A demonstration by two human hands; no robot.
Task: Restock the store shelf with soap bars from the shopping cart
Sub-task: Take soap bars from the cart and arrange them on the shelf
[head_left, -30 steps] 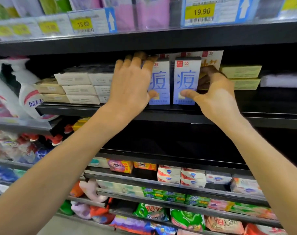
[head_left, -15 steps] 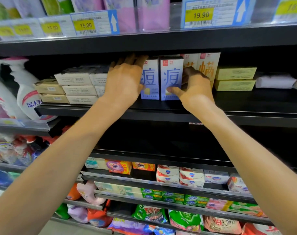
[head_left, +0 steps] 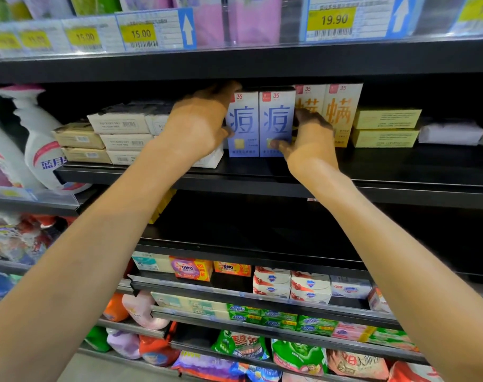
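Store shelf (head_left: 400,172), partly stocked. Two blue boxes (head_left: 259,122) upright there, squeezed between left hand (head_left: 199,125) and right hand (head_left: 309,142), both grasping. Cart unseen; remaining stock unknown.

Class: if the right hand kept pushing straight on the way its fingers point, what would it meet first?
Probably the orange boxes: the right hand reaches into the shelf between them and the blue boxes. Depth is unclear.

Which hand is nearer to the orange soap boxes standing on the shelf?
The right hand: its fingers reach in beside the orange soap boxes and overlap them. The left hand is farther left, on the other side of the two blue soap boxes.
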